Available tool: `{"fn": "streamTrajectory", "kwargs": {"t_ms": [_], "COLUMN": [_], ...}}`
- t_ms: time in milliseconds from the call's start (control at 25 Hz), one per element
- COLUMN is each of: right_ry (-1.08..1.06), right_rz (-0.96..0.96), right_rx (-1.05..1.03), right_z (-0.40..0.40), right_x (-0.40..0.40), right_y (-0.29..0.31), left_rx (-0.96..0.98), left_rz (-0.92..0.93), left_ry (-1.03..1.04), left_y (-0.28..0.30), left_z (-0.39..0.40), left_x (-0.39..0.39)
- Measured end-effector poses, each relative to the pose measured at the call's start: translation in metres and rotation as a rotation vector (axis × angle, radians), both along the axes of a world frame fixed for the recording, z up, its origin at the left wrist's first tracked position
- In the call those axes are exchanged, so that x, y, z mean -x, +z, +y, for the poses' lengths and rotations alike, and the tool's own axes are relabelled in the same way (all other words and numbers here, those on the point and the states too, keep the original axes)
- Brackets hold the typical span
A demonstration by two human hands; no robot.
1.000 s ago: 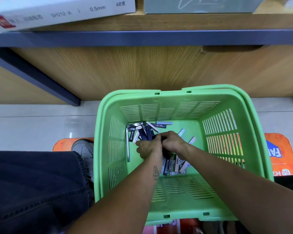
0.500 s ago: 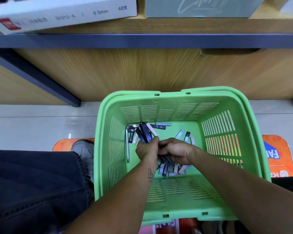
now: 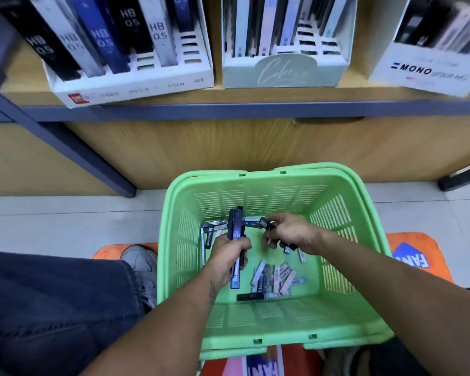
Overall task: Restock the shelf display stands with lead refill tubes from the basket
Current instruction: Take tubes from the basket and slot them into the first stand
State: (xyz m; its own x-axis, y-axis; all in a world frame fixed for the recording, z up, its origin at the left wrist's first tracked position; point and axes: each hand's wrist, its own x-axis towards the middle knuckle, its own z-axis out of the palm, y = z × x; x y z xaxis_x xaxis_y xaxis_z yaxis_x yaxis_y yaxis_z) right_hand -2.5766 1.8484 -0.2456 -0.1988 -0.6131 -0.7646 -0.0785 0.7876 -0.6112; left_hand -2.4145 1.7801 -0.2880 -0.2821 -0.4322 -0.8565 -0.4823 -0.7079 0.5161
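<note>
Both hands work inside the green basket (image 3: 364, 267), which sits on the floor below the wooden shelf (image 3: 255, 95). The left hand (image 3: 228, 253) has its fingers curled tight round a bundle of dark blue and black lead refill tubes (image 3: 236, 226) that stand upright out of the fist, one marked "0.5". At about three o'clock from it, just apart, the right hand (image 3: 291, 232) pinches a single black tube (image 3: 265, 223) between thumb and fingertips, with another dark tube under its palm. Loose tubes (image 3: 277, 278), pale and dark, lie scattered on the basket floor at five o'clock from the left hand, and a few more (image 3: 210, 232) lie at nine o'clock against the left wall. On the shelf at twelve o'clock stand three display stands: a white one (image 3: 130, 85) at eleven o'clock, its tubes printed "HB 0.5" and its front "0.5mm"; a pale green one (image 3: 282, 71) with blurred cursive lettering; and a white one (image 3: 423, 69) at one o'clock reading "MONO". The basket's far rim and a dark blue shelf edge lie between hands and stands. A dark trouser leg (image 3: 52, 308) and grey shoe (image 3: 141, 264) sit at nine o'clock, on an orange mat (image 3: 418, 248).
</note>
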Motion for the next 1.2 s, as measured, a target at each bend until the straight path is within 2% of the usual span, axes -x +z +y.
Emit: {"fn": "streamTrajectory", "kwargs": {"t_ms": [120,280,640,960,1120,1200], "right_ry": [-0.047,-0.077,0.154,0.343,0.199,0.094], "right_rz": [0.155,0.123,0.059,0.052,0.147,-0.031], "right_rx": [0.116,0.18,0.097,0.114,0.12,0.099], "right_z": [-0.012,-0.013,-0.01,-0.016,-0.017,-0.012], "right_x": [0.002,-0.01,-0.016,-0.009,0.008,0.022], "right_y": [0.023,0.029,0.005,0.012,0.036,0.052], "left_rx": [-0.033,-0.119,-0.305,-0.252,-0.175,-0.146], "left_rz": [0.104,0.18,0.17,0.184,0.156,0.168], "left_ry": [-0.098,-0.237,-0.297,-0.255,-0.212,-0.238], "left_y": [0.016,0.026,0.013,0.02,0.032,0.044], "left_z": [0.001,0.009,0.01,0.01,-0.007,-0.019], "left_x": [0.0,0.0,-0.004,-0.002,0.001,0.001]}}
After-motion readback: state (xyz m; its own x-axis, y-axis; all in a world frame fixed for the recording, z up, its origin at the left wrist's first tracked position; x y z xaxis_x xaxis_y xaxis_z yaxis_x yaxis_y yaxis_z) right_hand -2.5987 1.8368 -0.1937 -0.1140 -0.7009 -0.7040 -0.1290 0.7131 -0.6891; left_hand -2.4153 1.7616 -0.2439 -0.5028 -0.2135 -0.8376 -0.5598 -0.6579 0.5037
